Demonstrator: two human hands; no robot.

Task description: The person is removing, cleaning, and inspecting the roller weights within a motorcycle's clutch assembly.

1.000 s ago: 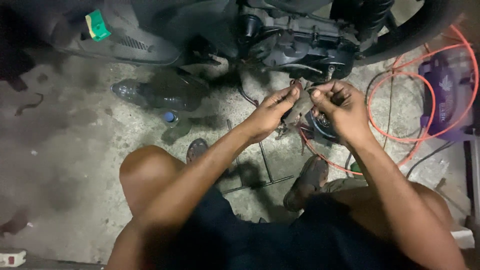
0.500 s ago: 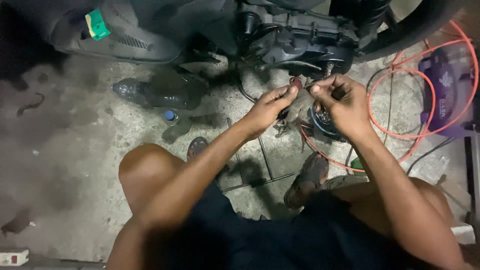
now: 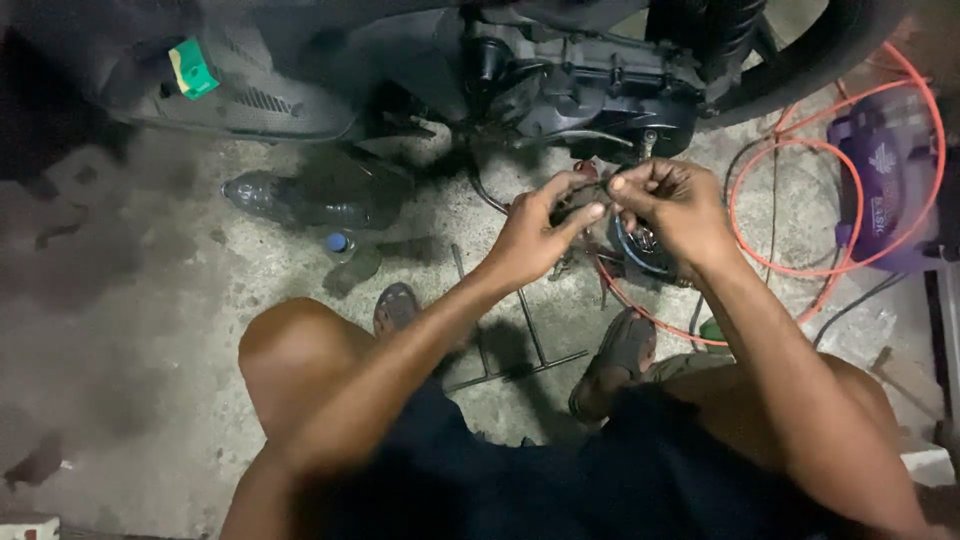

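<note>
Both hands up in front of the motorcycle engine [image 3: 600, 95], meeting over a small dark part [image 3: 585, 195] held between them, just near of the engine underside. What the part is, can't tell: it's mostly covered by fingers and in shadow.

Left hand [image 3: 535, 235]: fingers curled narrow, thumb and forefinger pinched on the part's left side. Right hand [image 3: 675, 205]: fingers bunched tight, tips pinched on the part's right side. Fingertips of the two hands nearly touching.

Around:
- Round dark component with a bluish rim [image 3: 635, 250] on the floor directly below the hands, partly hidden by the right hand.
- Orange hose [image 3: 800, 270] looped in coils to the right, one loop running under the right forearm.
- Purple machine [image 3: 885, 185] at far right, inside the hose loops.
- Black tyre [image 3: 810, 60] arcing across top right, just right of the engine.
- Clear plastic bottle [image 3: 300, 200] lying on its side at left, far from the hands; a smaller blue-capped bottle [image 3: 350, 260] just near of it.
- T-handle wrench [image 3: 520, 345] flat on the concrete floor [image 3: 130, 380] between the feet.
- Sandalled feet: left sandal [image 3: 395, 305], right sandal [image 3: 620, 360], either side of the wrench.
- Green tag [image 3: 192, 68] on the dark body panel [image 3: 280, 85] at top left.

The forearms and knees block the near floor.
</note>
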